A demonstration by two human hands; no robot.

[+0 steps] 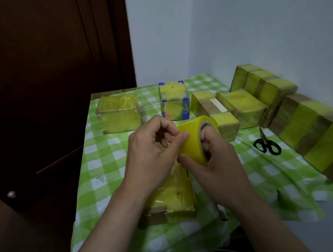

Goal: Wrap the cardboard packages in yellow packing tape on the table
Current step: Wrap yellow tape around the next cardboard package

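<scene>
Gripping the roll of yellow packing tape (pixel 193 141) with the right hand (pixel 214 161), fingers hooked through the cardboard core and thumb laid along the outer face. Pinching at the roll's near side with the left hand (pixel 149 149), thumb and forefinger closed together on the tape surface, other fingers curled. Impossible to tell whether a loose end sits in that pinch.

Held in the air directly above a partly wrapped package (pixel 175 198) lying on the green-and-white checked cloth (pixel 108 175), close to the table's near edge. Yellow film over most of that package, bare brown cardboard showing at its near-left corner.

Along the back of the table, left to right:
- a wide box (pixel 118 113) fully covered in yellow
- a blue-edged box (pixel 174 101)
- a cluster of smaller blocks (pixel 243 107), taped in yellow with brown showing on their sides

At the far right, a long row of blocks (pixel 321 135) banded alternately yellow and brown, running toward the near edge, with a shorter row (pixel 261 83) behind it against the pale wall (pixel 232 22).

Black-handled scissors (pixel 267 145) flat on the cloth between the small blocks and the long row, blades pointing away. Dark wooden door (pixel 49 77) to the left.
</scene>
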